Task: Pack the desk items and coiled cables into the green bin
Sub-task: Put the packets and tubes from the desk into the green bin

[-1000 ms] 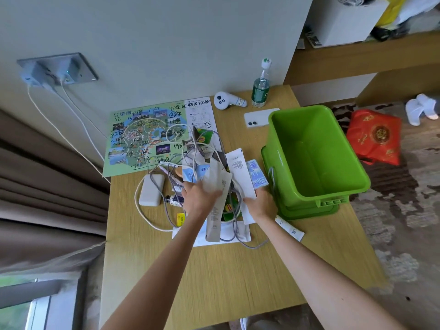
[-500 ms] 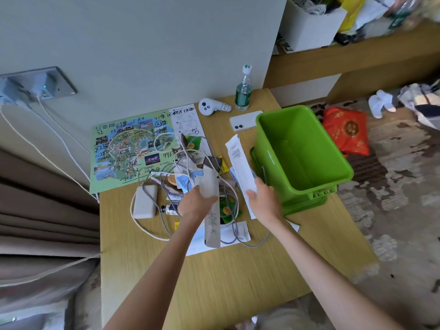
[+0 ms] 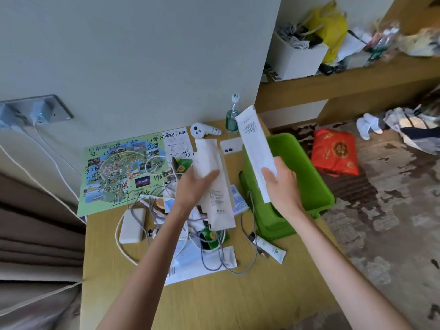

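A long white slip is pinched in the right hand, raised over the green bin at 3 o'clock on the tabletop. A beige paper sleeve is gripped by the left hand, fingers closed on it. The bin's visible interior looks empty. The tangled cables at 6 o'clock could be snagged and dragged if grabbed uncoiled.

The empty green bin sits on the desk's right edge, a white paper strip held tilted over its left rim, a beige sleeve raised just left, grey and white cables tangled lower left.
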`<act>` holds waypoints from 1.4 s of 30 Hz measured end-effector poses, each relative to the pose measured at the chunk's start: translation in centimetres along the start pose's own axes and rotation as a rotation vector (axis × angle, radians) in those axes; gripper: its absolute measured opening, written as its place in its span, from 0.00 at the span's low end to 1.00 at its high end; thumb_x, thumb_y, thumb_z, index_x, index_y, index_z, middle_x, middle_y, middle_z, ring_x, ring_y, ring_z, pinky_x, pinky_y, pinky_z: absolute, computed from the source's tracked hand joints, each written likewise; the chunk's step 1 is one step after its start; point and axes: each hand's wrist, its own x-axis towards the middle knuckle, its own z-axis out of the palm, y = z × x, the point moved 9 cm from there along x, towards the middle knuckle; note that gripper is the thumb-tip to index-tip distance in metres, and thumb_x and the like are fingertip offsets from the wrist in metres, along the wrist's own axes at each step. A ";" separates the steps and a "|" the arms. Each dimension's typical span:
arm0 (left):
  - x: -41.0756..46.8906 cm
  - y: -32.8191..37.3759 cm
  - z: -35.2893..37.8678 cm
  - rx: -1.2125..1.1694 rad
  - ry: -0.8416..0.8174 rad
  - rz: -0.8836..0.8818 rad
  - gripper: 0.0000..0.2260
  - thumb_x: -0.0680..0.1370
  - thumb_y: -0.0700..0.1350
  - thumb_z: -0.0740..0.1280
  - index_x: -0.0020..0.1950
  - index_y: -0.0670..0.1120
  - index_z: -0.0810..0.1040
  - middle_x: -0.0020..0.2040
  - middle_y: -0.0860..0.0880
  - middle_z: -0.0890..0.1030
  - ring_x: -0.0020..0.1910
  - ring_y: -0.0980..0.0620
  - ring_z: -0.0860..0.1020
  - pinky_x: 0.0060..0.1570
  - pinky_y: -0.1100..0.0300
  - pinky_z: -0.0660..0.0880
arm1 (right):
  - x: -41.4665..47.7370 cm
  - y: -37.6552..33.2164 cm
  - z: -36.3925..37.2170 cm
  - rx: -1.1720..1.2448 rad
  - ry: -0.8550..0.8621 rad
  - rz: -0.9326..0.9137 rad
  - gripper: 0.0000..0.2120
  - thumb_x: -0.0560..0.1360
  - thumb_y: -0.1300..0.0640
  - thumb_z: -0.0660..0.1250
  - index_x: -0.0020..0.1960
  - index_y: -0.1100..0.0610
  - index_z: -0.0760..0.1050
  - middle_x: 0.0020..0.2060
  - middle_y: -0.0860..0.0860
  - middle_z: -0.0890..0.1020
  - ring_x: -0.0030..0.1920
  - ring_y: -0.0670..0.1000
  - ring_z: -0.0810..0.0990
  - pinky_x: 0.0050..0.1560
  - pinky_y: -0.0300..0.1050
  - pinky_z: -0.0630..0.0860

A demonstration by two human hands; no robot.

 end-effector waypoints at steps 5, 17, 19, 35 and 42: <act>0.2 4.9 5.1 -0.199 -0.011 0.056 0.20 0.74 0.53 0.72 0.60 0.43 0.76 0.53 0.47 0.84 0.48 0.47 0.84 0.50 0.47 0.81 | 2.6 5.4 -5.2 -0.028 0.086 0.080 0.05 0.80 0.59 0.60 0.48 0.60 0.69 0.44 0.57 0.80 0.42 0.59 0.77 0.33 0.51 0.71; 0.8 7.2 15.2 0.186 0.178 0.115 0.26 0.76 0.54 0.70 0.63 0.43 0.61 0.57 0.41 0.79 0.49 0.39 0.81 0.44 0.46 0.80 | 3.8 12.8 -4.7 -0.435 -0.127 -0.170 0.18 0.77 0.59 0.66 0.67 0.57 0.71 0.62 0.51 0.74 0.60 0.52 0.75 0.54 0.47 0.78; 0.5 7.7 16.2 0.299 0.238 0.162 0.26 0.76 0.54 0.69 0.64 0.42 0.61 0.54 0.41 0.80 0.45 0.40 0.82 0.35 0.52 0.77 | 4.4 13.4 -5.0 -0.431 -0.097 -0.216 0.22 0.76 0.58 0.67 0.69 0.59 0.69 0.65 0.52 0.72 0.64 0.53 0.73 0.60 0.48 0.76; 0.6 7.8 20.3 0.916 0.289 0.282 0.16 0.80 0.54 0.60 0.63 0.46 0.69 0.50 0.48 0.79 0.44 0.47 0.79 0.30 0.56 0.72 | 4.9 16.3 -3.7 -0.127 -0.187 -0.147 0.28 0.79 0.61 0.63 0.76 0.57 0.59 0.69 0.51 0.68 0.47 0.47 0.79 0.37 0.35 0.75; -2.7 5.3 13.0 0.665 0.442 0.340 0.04 0.79 0.48 0.64 0.53 0.51 0.75 0.48 0.55 0.80 0.36 0.57 0.78 0.27 0.63 0.68 | 4.4 14.5 -4.5 -0.330 -0.082 -0.254 0.24 0.77 0.58 0.64 0.72 0.60 0.66 0.70 0.55 0.68 0.68 0.53 0.70 0.67 0.46 0.69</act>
